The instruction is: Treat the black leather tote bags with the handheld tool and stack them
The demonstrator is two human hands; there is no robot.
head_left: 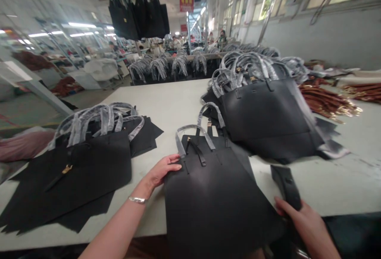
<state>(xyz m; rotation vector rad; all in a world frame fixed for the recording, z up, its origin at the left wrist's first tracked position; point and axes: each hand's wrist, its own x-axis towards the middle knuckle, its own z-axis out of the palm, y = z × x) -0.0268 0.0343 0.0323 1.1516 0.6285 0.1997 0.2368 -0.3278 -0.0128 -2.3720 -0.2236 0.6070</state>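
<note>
A black tote bag (214, 199) with plastic-wrapped handles lies in front of me, its lower part reaching over the table's near edge. My left hand (162, 170) pinches its upper left edge, thumb on the front panel. On the bag's front hangs a short strap (196, 151) with a gold-coloured clasp. My right hand (306, 219) is closed around a curved black strap-like piece (287, 185) with a round stud-like spot, near the bag's lower right side. Whether those fingers also touch the bag is not clear.
Flat black bags (98, 171) are stacked at the left, and another pile (268, 116) stands at the back right. Brown straps with gold-coloured hardware (327, 100) lie beyond it. More bags hang overhead (137, 16). The pale table (160, 96) extends away from me.
</note>
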